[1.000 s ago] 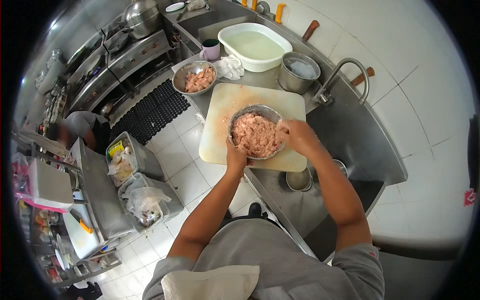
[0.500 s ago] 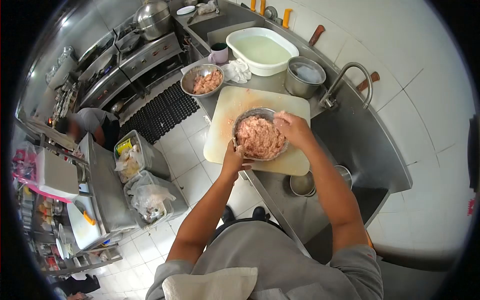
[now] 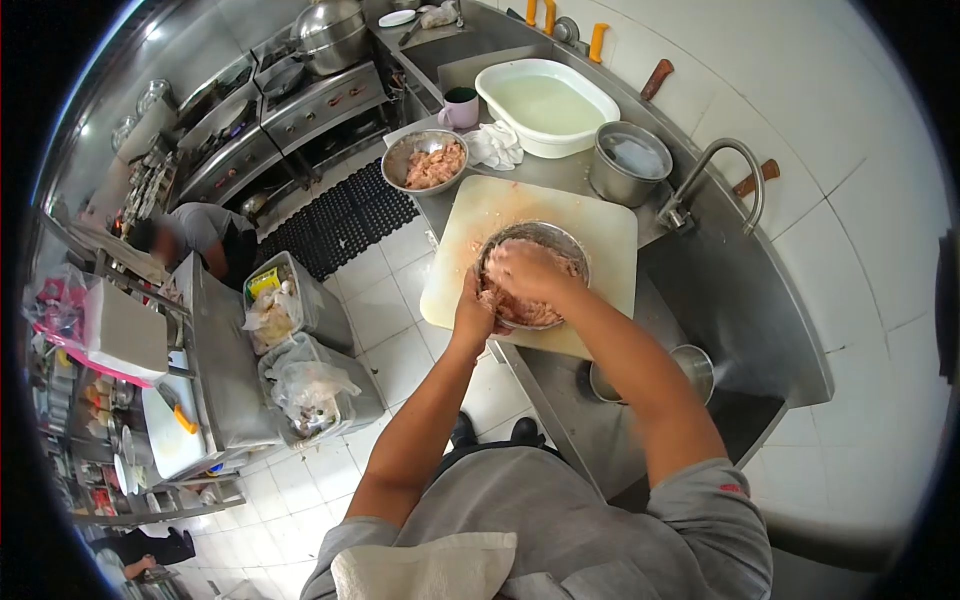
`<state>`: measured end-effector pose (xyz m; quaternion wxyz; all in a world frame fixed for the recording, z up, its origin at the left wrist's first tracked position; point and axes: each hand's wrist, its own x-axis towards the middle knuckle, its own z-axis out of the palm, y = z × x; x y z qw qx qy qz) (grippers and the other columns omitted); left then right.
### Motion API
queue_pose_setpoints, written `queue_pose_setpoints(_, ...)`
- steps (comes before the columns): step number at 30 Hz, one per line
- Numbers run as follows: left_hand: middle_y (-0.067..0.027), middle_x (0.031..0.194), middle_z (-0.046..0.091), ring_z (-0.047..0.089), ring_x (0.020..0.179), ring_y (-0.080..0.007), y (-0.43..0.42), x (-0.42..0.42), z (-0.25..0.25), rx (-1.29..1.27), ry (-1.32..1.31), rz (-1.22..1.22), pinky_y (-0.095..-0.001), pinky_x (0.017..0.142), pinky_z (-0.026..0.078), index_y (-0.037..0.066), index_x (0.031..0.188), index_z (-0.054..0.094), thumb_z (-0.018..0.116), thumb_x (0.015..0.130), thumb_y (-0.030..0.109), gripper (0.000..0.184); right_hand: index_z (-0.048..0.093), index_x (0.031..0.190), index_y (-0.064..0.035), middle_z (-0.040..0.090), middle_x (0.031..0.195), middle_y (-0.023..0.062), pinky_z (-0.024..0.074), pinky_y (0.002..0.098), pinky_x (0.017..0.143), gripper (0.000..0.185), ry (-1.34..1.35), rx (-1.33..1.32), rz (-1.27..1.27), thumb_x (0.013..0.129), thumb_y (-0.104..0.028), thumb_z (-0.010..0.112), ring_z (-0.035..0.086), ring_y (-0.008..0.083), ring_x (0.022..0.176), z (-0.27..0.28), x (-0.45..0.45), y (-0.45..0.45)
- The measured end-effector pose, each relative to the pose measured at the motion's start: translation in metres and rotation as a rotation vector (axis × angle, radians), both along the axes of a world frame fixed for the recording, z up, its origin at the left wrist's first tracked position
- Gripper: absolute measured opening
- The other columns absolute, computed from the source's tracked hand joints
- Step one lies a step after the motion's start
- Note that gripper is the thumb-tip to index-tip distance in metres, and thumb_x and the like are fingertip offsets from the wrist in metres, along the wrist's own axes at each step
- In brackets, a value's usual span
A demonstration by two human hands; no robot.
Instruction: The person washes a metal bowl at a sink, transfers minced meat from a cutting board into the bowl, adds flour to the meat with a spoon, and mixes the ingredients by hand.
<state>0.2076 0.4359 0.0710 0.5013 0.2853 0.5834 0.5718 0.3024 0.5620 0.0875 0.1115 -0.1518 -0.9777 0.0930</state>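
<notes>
A metal bowl [image 3: 578, 248] of pink ground meat [image 3: 535, 312] rests on the white cutting board [image 3: 610, 220]. My left hand [image 3: 473, 312] grips the bowl's near left rim, its fingers partly hidden under the side. Inside the bowl, my right hand [image 3: 525, 270] presses on the meat with fingers bent; its fingertips are hidden, so what it holds cannot be made out. Beyond the board's left corner stands a second metal bowl [image 3: 398, 163] with meat pieces [image 3: 435, 165] in it.
Behind the board are a white cloth [image 3: 494, 147], a mug [image 3: 460, 108], a white tub [image 3: 550, 105] and a metal pot [image 3: 632, 165]. A faucet [image 3: 715, 165] arches over the sink [image 3: 720, 290] at right. Bins [image 3: 320, 385] and a bent-over person [image 3: 205, 235] are at left.
My right hand has moved from the bowl's right rim leftward into the meat. My left hand stays on the bowl. The whole view has shifted, and a person's arm shows at the lower left.
</notes>
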Motion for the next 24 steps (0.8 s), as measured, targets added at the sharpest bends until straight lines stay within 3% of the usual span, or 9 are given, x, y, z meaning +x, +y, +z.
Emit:
queue_pose_setpoints(4,-0.0095,0.102,0.058,0.062,0.061,-0.0172,-0.003,-0.002,0.008,-0.04,0.08,-0.007,-0.0252,0.038,0.051,0.015,0.137,0.026,0.047,0.087,0.01,0.054,0.063,0.107,-0.0126,0.06,0.113,0.0124,0.0406,0.0428,0.093,0.031,0.093,0.175,0.037,0.086,-0.031,0.05,0.054,0.0291,0.105,-0.004,0.033,-0.018)
queue_pose_setpoints(7,-0.0102,0.104,0.057,0.062,0.063,-0.0179,-0.002,0.003,0.005,0.007,0.093,-0.034,-0.0255,0.038,0.051,0.013,0.137,0.024,0.047,0.087,0.008,0.056,0.058,0.118,-0.0139,0.054,0.124,0.012,0.0364,0.0451,0.098,0.037,-0.329,-0.124,0.19,0.089,-0.034,0.046,0.048,0.0305,0.115,0.001,0.037,0.008)
queue_pose_setpoints(10,-0.0108,0.108,0.056,0.063,0.064,-0.0187,-0.002,0.003,0.007,-0.032,0.073,-0.04,-0.0256,0.039,0.052,0.013,0.138,0.023,0.044,0.087,0.006,0.056,0.054,0.123,-0.0129,0.048,0.13,0.0119,0.0316,0.0479,0.101,0.042,0.064,-0.472,-0.029,0.092,-0.039,0.041,0.042,0.0343,0.121,0.021,0.056,0.015)
queue_pose_setpoints(13,-0.0121,0.11,0.055,0.064,0.066,-0.0195,-0.004,0.002,0.002,-0.031,-0.006,-0.036,-0.026,0.04,0.053,0.014,0.138,0.02,0.044,0.087,0.006,0.057,0.05,0.125,-0.0085,0.046,0.132,0.0164,0.0292,0.0472,0.103,0.052,0.025,-0.313,-0.214,0.092,-0.047,0.037,0.042,0.0362,0.121,0.013,0.064,-0.005)
queue_pose_setpoints(15,-0.0157,0.117,0.05,0.064,0.067,-0.0253,-0.003,0.004,0.012,-0.021,-0.048,-0.059,-0.0296,0.041,0.054,0.013,0.138,0.017,0.043,0.088,0.005,0.057,0.048,0.125,-0.0012,0.05,0.124,0.0256,0.0326,0.0414,0.102,0.072,-0.304,-0.347,-0.215,0.087,-0.061,0.037,0.047,0.0391,0.116,0.023,0.062,-0.03)
queue_pose_setpoints(19,-0.014,0.108,0.055,0.064,0.066,-0.0204,-0.007,0.006,0.002,-0.005,-0.049,-0.065,-0.0269,0.044,0.054,0.016,0.138,0.019,0.044,0.089,0.012,0.055,0.048,0.125,0.0015,0.049,0.124,0.0279,0.0322,0.0401,0.102,0.078,-0.347,-0.35,-0.302,0.085,-0.064,0.036,0.047,0.0348,0.118,0.018,0.056,-0.03)
queue_pose_setpoints(21,-0.0142,0.11,0.054,0.064,0.066,-0.0219,-0.008,0.007,0.015,-0.055,-0.153,-0.085,-0.0304,0.049,0.056,0.016,0.139,0.018,0.044,0.09,0.014,0.056,0.052,0.123,0.0002,0.053,0.123,0.022,0.0343,0.0369,0.101,0.07,-0.128,-0.926,-0.342,0.089,-0.058,0.035,0.048,0.0299,0.117,0.021,0.057,0.007)
queue_pose_setpoints(22,-0.0142,0.11,0.054,0.064,0.066,-0.0219,-0.012,0.007,0.021,-0.05,-0.152,-0.089,-0.0304,0.049,0.056,0.016,0.139,0.018,0.044,0.09,0.014,0.056,0.052,0.123,0.0002,0.053,0.123,0.022,0.0343,0.0369,0.101,0.07,-0.124,-0.92,-0.345,0.089,-0.058,0.035,0.048,0.0299,0.117,0.025,0.063,0.01)
queue_pose_setpoints(24,-0.0168,0.12,0.049,0.065,0.07,-0.0239,-0.022,0.007,0.032,-0.153,-0.172,-0.124,-0.0336,0.054,0.056,0.016,0.14,0.016,0.046,0.091,0.019,0.058,0.044,0.131,-0.0007,0.044,0.135,0.0128,0.0263,0.0324,0.106,0.064,0.327,-1.026,-0.126,0.094,-0.051,0.028,0.041,0.0193,0.123,0.075,0.073,0.0)
